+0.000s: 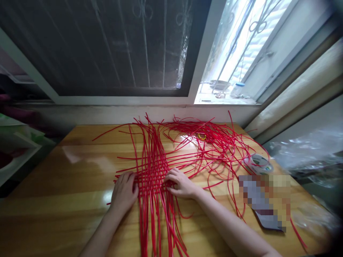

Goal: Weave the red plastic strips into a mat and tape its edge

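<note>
Red strips (152,175) are spread across the middle of my wooden table (66,185). A bunch of long ones runs away from me toward the window (107,46), and shorter ones cross them sideways to make a loose woven patch right in front of me.

My left hand (123,192) lies palm down on the left edge of that patch. Its fingers are stretched out close together, pressing on the cross strips and not gripping anything. My right hand (180,184) is on the right edge of the weave with the fingers curled and the tips down on the strips. Honestly can't tell from this angle whether it has one pinched or is just pushing.

Behind and to the right of the patch is a messy tangle of loose strips (214,146), curling all over that end of the table. A small yellow thing (200,135) sits in the middle of it. A round white roll (258,162) lies near the right edge of the table. Clear crinkly plastic (308,150) is piled up just off the table on that side.
</note>
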### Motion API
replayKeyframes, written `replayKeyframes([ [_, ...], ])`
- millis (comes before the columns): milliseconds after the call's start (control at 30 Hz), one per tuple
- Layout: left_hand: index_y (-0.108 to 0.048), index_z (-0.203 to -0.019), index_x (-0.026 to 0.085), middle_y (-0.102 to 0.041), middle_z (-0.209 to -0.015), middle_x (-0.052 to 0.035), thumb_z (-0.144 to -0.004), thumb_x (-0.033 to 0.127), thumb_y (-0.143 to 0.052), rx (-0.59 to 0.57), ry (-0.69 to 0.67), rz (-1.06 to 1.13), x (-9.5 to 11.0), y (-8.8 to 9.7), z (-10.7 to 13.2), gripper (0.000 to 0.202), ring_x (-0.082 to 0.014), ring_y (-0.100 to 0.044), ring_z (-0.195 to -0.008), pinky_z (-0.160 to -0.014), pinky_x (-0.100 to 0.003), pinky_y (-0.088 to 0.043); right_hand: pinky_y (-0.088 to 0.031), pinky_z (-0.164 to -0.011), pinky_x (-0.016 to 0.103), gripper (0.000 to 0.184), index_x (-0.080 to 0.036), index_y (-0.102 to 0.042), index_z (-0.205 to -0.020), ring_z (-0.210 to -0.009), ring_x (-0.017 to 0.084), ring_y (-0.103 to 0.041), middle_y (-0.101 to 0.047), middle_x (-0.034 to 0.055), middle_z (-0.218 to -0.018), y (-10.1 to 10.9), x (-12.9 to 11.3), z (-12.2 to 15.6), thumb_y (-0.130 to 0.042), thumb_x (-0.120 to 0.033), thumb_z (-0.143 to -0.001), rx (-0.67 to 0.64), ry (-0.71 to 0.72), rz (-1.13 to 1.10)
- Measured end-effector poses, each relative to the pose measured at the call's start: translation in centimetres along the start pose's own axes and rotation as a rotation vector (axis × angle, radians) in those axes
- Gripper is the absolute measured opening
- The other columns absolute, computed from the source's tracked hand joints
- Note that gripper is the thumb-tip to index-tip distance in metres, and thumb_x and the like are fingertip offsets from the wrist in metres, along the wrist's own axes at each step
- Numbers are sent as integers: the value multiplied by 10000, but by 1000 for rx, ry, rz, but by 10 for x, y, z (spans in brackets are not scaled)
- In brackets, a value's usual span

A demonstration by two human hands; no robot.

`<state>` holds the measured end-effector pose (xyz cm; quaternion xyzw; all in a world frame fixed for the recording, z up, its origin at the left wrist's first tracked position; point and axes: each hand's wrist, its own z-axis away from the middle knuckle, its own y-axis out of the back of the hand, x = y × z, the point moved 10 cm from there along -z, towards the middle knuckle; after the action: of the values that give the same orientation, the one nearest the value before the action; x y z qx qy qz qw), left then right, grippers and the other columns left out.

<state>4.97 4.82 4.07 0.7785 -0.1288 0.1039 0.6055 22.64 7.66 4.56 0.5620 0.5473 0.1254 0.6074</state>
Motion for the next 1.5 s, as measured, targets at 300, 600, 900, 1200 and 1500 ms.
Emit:
replayKeyframes([
  [300,-531,-1074,186,-552,-1146,-114,-753,255,-476,-30,-45,-73,1,-1,2,333,-283,-485,-1056,-939,-492,-279,-377,-870,357,324,-194,-535,-1053,-958,195,-437,-553,63,-1003,3,15,3,-549,-146,-733,195,-126,197],
  [600,-552,-1062,213,-561,-1108,-90,-747,259,-502,-51,-65,-49,0,-5,-2,322,-270,-477,-1063,-1004,-506,-199,-380,-835,352,319,-193,-546,-1071,-921,196,-434,-560,59,-989,-13,9,0,-510,-115,-764,92,-80,259],
  [900,-503,-1121,187,-500,-1103,-112,-804,285,-468,103,-67,90,37,-9,20,334,-260,-455,-1043,-935,-435,-359,-377,-831,363,249,-185,-555,-1040,-915,210,-426,-556,80,-957,-18,6,3,-444,-100,-834,144,-152,355],
  [1200,-520,-1083,181,-490,-1065,-112,-821,384,-465,51,-45,23,39,-27,19,336,-258,-473,-958,-835,-431,-415,-377,-795,374,230,-142,-540,-1040,-888,228,-403,-533,99,-947,-26,6,1,-435,-112,-838,94,-140,395],
  [1500,-540,-1070,161,-502,-1030,-130,-804,348,-476,43,-104,-38,46,-25,16,331,-276,-456,-975,-862,-436,-399,-372,-789,369,211,-140,-544,-1006,-870,227,-401,-530,97,-927,-26,5,1,-431,-104,-831,96,-132,411],
])
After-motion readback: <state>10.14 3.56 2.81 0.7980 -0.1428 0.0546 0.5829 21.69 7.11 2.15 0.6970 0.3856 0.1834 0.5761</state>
